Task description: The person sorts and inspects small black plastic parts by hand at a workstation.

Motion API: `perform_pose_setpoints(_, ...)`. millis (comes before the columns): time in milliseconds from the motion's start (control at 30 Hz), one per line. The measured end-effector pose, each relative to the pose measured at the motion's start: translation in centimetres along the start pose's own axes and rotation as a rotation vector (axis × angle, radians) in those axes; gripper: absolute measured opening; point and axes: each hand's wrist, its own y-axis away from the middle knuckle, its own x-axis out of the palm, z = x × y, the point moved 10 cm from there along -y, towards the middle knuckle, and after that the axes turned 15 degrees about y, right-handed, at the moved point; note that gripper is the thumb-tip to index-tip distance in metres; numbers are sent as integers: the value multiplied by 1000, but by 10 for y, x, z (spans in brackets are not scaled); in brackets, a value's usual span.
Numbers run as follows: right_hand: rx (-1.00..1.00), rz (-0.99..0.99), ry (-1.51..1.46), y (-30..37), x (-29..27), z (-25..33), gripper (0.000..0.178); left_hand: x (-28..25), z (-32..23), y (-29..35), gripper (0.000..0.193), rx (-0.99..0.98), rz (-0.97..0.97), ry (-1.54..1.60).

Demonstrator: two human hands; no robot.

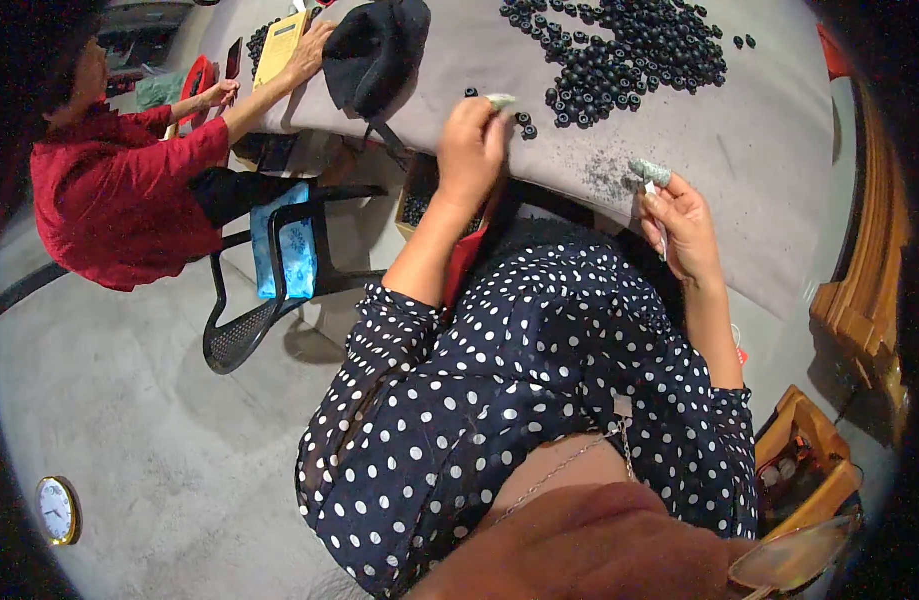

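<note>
My left hand (469,150) is over the near edge of the table, its thumb and fingers closed together. A pale wrap (500,102) covers a fingertip, and whatever the pinch holds is hidden. Close beside it lie a few small black ring-shaped parts (526,127). My right hand (687,228) is closed round a thin whitish tool (663,240), whose exact kind I cannot make out. A greenish wrap (651,171) covers its index finger. Black crumbs (607,178) are scattered on the cloth between my hands.
A big heap of black round parts (629,60) spreads over the grey-covered table (759,190). A black cloth bag (374,60) lies on the left. Beyond it a person in red (129,190) touches a yellow box (279,50). An open box (416,190) stands below the table edge, near a black chair (241,335).
</note>
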Motion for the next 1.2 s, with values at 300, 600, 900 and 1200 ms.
perform_pose_setpoints(300, -4, 13, 30, -3, 1, 4, 33, -13, 42, -26, 19, -73, 137, -302)
perform_pose_setpoints(600, 18, 6, 39, 0, -1, -3, 32, -2, 43, -29, 16, -96, 198, -360)
perform_pose_setpoints(900, -446, 148, 553, -79, 53, 174, 30, -5, 33, -19, 16, 60, 88, -344)
perform_pose_setpoints(1200, -632, 208, 499, -112, 113, 304, 13, -13, 15, -1, 34, 60, 26, -228)
